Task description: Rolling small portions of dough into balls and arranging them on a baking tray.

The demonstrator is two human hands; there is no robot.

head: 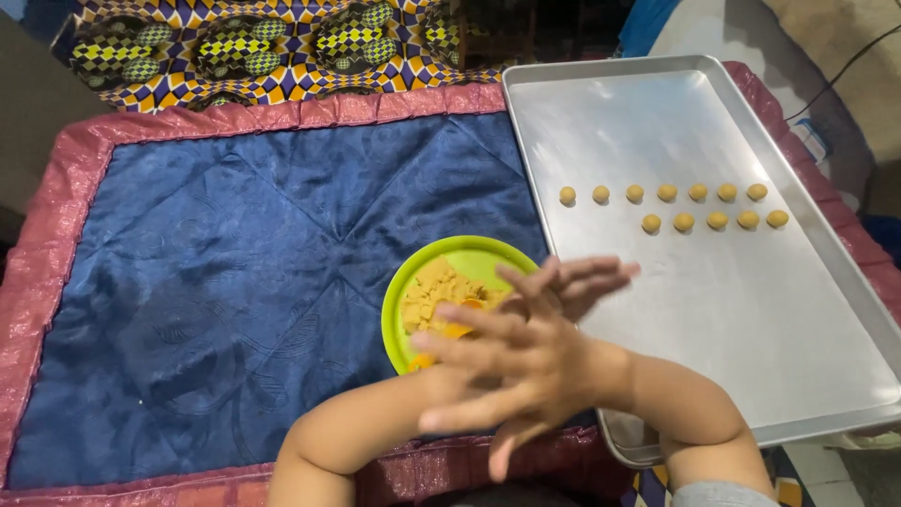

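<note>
Dough balls (683,222) on metal tray (751,329), blue quilted cloth (235,263); palms pressed, fingers spread.

**Colours on the quilted cloth**

The quilted cloth (235,253) is deep blue with a shiny pink-red border. A lime-green plate (469,255) holds pale yellow dough (434,293) with an orange bit. The baking tray (751,329) is plain silver, its small balls (683,222) golden tan. The fabric (272,47) behind shows yellow, purple and white geometric print.

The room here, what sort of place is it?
Probably a home, set up for baking: a metal baking tray holds rows of small dough balls, a green plate holds dough, and a blue quilted cloth lies underneath.
</note>
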